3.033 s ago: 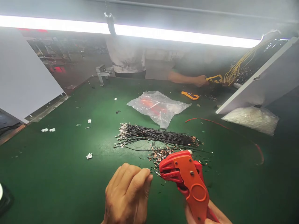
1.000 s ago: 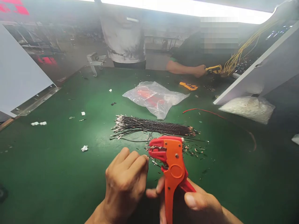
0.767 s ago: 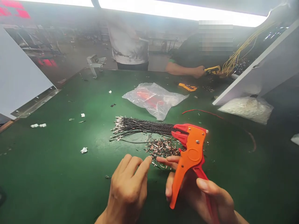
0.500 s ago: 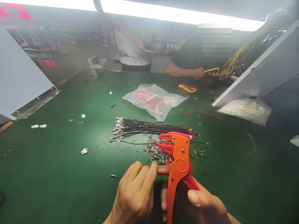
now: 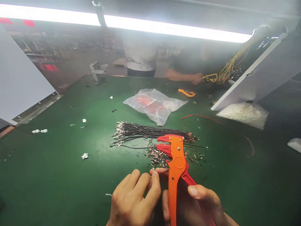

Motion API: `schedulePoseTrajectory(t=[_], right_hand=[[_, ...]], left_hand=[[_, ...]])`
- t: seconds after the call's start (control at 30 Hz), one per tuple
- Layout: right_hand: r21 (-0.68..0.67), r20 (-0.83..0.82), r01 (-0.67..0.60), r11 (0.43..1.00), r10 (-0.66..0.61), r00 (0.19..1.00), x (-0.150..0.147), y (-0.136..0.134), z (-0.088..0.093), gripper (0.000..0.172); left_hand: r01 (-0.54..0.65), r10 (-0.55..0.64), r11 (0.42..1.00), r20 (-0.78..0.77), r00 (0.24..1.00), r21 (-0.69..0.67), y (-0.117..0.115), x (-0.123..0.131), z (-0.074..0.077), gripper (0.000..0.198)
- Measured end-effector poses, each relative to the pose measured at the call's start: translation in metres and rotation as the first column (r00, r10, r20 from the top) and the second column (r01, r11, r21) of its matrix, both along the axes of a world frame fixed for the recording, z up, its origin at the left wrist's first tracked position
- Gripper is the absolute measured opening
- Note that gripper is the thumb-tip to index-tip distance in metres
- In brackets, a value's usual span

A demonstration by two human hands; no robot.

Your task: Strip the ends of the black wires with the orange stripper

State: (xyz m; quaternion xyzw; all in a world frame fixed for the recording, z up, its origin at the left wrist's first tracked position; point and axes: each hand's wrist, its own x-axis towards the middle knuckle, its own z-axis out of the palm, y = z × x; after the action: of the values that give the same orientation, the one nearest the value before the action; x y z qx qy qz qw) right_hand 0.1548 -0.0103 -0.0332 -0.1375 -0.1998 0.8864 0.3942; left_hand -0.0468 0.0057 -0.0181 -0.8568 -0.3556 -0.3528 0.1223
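My right hand grips an orange and red wire stripper held upright, its jaws spread and pointing left. My left hand is closed in a pinch at the tip of my right forefinger, left of the tool's handle. A thin dark wire shows between the pinched fingers and the tool; most of it is hidden. Beyond the stripper lies a bundle of black wires, metal terminals at the left ends and bare copper at the right. Cut wire scraps are heaped behind the jaws.
A clear plastic bag with red contents lies behind the bundle on the green table. Farther back are a yellow tool and a co-worker's hand. White connectors lie left; a full bag sits right.
My left hand has shifted slightly downward and a thin dark wire now shows at its fingertips. The stripper has moved a little left, still in my right hand. The view has tilted slightly.
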Motion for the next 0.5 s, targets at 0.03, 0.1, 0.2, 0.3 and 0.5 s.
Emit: schedulePoseTrajectory(t=[0.03, 0.1, 0.2, 0.3, 0.5], right_hand=[[-0.011, -0.011, 0.007, 1.0, -0.007, 1.0, -0.001, 0.001, 0.0, 0.069], [-0.027, -0.037, 0.032, 0.999, -0.033, 0.999, -0.002, 0.002, 0.001, 0.063], [-0.037, -0.078, 0.082, 0.996, -0.085, 0.993, -0.004, 0.005, 0.005, 0.049], [-0.035, -0.065, 0.103, 0.994, -0.105, 0.992, -0.002, 0.007, 0.009, 0.047], [0.08, 0.03, 0.152, 0.985, -0.155, 0.987, 0.006, 0.005, 0.009, 0.05]], left_hand=[[0.004, -0.003, 1.0, -0.01, 1.0, 0.013, 0.0, 0.001, 0.0, 0.022], [0.021, -0.021, 1.0, -0.034, 0.999, 0.011, 0.0, 0.004, -0.002, 0.022], [0.042, -0.042, 0.998, 0.003, 0.999, -0.046, 0.0, 0.008, -0.007, 0.02], [0.076, -0.07, 0.992, 0.06, 0.996, -0.104, 0.001, 0.01, -0.01, 0.021], [-0.005, 0.023, 0.994, 0.168, 0.986, -0.105, 0.008, 0.0, -0.004, 0.016]])
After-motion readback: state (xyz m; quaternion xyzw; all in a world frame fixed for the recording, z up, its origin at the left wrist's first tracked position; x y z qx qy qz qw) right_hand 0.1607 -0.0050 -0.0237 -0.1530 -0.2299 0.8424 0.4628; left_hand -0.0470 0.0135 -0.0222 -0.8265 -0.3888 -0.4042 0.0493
